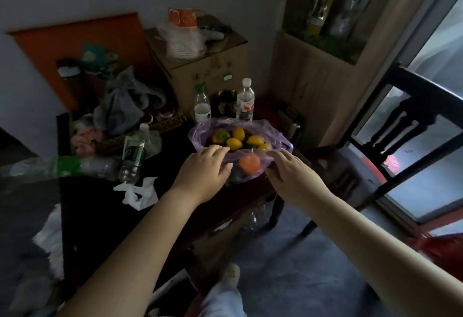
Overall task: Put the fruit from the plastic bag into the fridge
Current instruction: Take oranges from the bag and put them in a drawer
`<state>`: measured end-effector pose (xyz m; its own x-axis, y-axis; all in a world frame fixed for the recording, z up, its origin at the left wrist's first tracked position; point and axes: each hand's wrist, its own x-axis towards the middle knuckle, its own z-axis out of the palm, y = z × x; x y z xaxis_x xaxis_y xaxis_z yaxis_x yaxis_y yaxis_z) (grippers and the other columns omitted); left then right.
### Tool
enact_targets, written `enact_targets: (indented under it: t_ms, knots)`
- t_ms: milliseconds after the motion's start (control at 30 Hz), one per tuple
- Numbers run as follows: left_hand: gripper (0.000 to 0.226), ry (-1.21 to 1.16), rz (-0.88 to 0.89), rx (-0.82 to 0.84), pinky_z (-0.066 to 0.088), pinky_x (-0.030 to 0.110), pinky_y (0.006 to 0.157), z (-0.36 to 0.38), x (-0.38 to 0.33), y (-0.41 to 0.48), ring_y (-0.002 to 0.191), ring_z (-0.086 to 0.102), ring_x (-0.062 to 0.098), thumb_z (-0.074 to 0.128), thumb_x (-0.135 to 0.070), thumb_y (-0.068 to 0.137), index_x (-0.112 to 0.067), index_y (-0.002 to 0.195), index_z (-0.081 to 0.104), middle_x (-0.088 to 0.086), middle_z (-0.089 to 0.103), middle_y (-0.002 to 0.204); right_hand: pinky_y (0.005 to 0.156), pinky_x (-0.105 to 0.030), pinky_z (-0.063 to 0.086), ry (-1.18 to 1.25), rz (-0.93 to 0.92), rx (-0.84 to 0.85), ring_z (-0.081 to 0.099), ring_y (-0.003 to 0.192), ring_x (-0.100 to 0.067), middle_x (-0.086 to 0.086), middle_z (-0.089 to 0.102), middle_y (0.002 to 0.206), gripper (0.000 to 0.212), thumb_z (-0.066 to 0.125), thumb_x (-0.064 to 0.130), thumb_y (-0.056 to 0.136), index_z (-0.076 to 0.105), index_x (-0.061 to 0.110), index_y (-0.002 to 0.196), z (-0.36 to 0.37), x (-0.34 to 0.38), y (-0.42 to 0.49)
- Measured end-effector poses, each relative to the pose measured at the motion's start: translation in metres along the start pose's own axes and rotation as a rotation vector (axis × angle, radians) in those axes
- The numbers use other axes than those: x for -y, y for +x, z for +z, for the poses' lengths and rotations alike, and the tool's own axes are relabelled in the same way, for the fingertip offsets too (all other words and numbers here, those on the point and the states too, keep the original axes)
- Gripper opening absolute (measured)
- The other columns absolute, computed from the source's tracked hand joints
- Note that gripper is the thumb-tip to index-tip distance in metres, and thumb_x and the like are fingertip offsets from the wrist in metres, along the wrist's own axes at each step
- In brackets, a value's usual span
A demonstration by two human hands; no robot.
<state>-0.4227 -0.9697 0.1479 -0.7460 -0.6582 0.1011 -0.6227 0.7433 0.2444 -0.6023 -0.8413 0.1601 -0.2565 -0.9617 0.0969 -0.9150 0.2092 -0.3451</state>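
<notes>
A thin purple plastic bag (275, 132) lies open on the dark table (105, 199), near its right corner. Inside it I see several yellow lemons (234, 143), a green-orange fruit (220, 136) and an orange fruit (250, 163) under the plastic at the front. My left hand (203, 173) rests on the bag's near left rim, fingers curled on the plastic. My right hand (288, 168) pinches the near right rim. No fridge is in view.
Plastic bottles (246, 100) and a dark jar (224, 103) stand behind the bag. A lying bottle (132, 158), crumpled tissue (137, 190), cloth and clutter cover the table's left. A cardboard box (203, 66) sits behind; a dark chair (400, 126) stands right.
</notes>
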Motion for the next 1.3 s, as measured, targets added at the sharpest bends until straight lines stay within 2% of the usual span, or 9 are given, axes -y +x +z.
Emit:
enact_targets:
  t_ms: [267, 367, 467, 600, 800, 967, 1100, 1167, 1300]
  knots:
    - [0.043, -0.126, -0.060, 0.020, 0.042, 0.034, 0.093, 0.046, 0.056, 0.098, 0.124, 0.046, 0.021, 0.042, -0.034, 0.097, -0.015, 0.135, 0.046, 0.002, 0.048, 0.136, 0.090, -0.037, 0.044, 0.007, 0.064, 0.095, 0.047, 0.122, -0.024, -0.003, 0.047, 0.136, 0.041, 0.044, 0.032, 0.097, 0.042, 0.018, 0.136, 0.043, -0.032, 0.109]
    - [0.039, -0.158, -0.069, 0.026, 0.043, 0.034, 0.094, 0.065, 0.075, 0.124, 0.120, 0.049, 0.021, 0.044, -0.032, 0.097, -0.013, 0.131, 0.050, 0.004, 0.051, 0.131, 0.085, -0.037, 0.045, 0.039, 0.103, 0.082, 0.052, 0.116, -0.024, -0.004, 0.051, 0.132, 0.038, 0.046, 0.031, 0.096, 0.048, 0.017, 0.131, 0.066, -0.040, 0.152]
    - [0.036, -0.180, -0.067, 0.051, 0.044, 0.034, 0.093, 0.085, 0.092, 0.146, 0.114, 0.053, 0.022, 0.048, -0.028, 0.096, -0.012, 0.127, 0.054, 0.005, 0.056, 0.125, 0.087, -0.036, 0.043, 0.053, 0.158, 0.099, 0.050, 0.119, -0.025, -0.004, 0.052, 0.132, 0.039, 0.046, 0.031, 0.095, 0.048, 0.017, 0.131, 0.095, -0.048, 0.186]
    - [0.032, -0.221, -0.085, 0.117, 0.047, 0.041, 0.089, 0.111, 0.107, 0.170, 0.109, 0.056, 0.025, 0.053, -0.024, 0.093, -0.013, 0.123, 0.056, 0.005, 0.057, 0.120, 0.092, -0.042, 0.043, 0.057, 0.191, 0.158, 0.047, 0.119, -0.030, -0.007, 0.052, 0.129, 0.039, 0.052, 0.027, 0.092, 0.048, 0.015, 0.129, 0.131, -0.060, 0.215]
    - [0.035, -0.245, -0.114, 0.199, 0.046, 0.037, 0.083, 0.140, 0.119, 0.180, 0.110, 0.054, 0.025, 0.053, -0.021, 0.093, -0.016, 0.128, 0.053, 0.001, 0.052, 0.126, 0.087, -0.038, 0.040, 0.058, 0.236, 0.234, 0.050, 0.111, -0.028, -0.006, 0.053, 0.120, 0.040, 0.059, 0.025, 0.087, 0.050, 0.015, 0.125, 0.165, -0.070, 0.224]
    - [0.042, -0.240, -0.102, 0.242, 0.045, 0.034, 0.091, 0.152, 0.126, 0.168, 0.119, 0.048, 0.021, 0.057, -0.020, 0.090, -0.017, 0.132, 0.050, -0.001, 0.050, 0.129, 0.088, -0.037, 0.042, 0.048, 0.268, 0.264, 0.046, 0.118, -0.026, -0.005, 0.050, 0.126, 0.050, 0.064, 0.030, 0.083, 0.048, 0.017, 0.128, 0.174, -0.071, 0.212]
    - [0.051, -0.197, -0.080, 0.237, 0.041, 0.031, 0.096, 0.156, 0.128, 0.153, 0.125, 0.043, 0.018, 0.063, -0.021, 0.085, -0.017, 0.134, 0.047, -0.001, 0.047, 0.134, 0.091, -0.042, 0.044, 0.023, 0.226, 0.222, 0.044, 0.118, -0.031, -0.009, 0.049, 0.127, 0.057, 0.069, 0.025, 0.076, 0.050, 0.012, 0.128, 0.177, -0.069, 0.199]
    - [0.056, -0.181, -0.092, 0.229, 0.039, 0.031, 0.099, 0.158, 0.128, 0.148, 0.127, 0.041, 0.019, 0.066, -0.023, 0.083, -0.018, 0.135, 0.047, -0.001, 0.046, 0.136, 0.089, -0.044, 0.047, 0.009, 0.233, 0.209, 0.045, 0.118, -0.031, -0.009, 0.049, 0.126, 0.060, 0.072, 0.025, 0.073, 0.050, 0.011, 0.127, 0.178, -0.069, 0.191]
    - [0.067, -0.175, -0.141, 0.243, 0.040, 0.037, 0.103, 0.166, 0.129, 0.136, 0.131, 0.039, 0.024, 0.071, -0.022, 0.076, -0.017, 0.137, 0.044, 0.003, 0.042, 0.141, 0.093, -0.043, 0.044, -0.003, 0.268, 0.209, 0.041, 0.122, -0.031, -0.009, 0.046, 0.132, 0.070, 0.076, 0.028, 0.070, 0.046, 0.012, 0.132, 0.183, -0.070, 0.177]
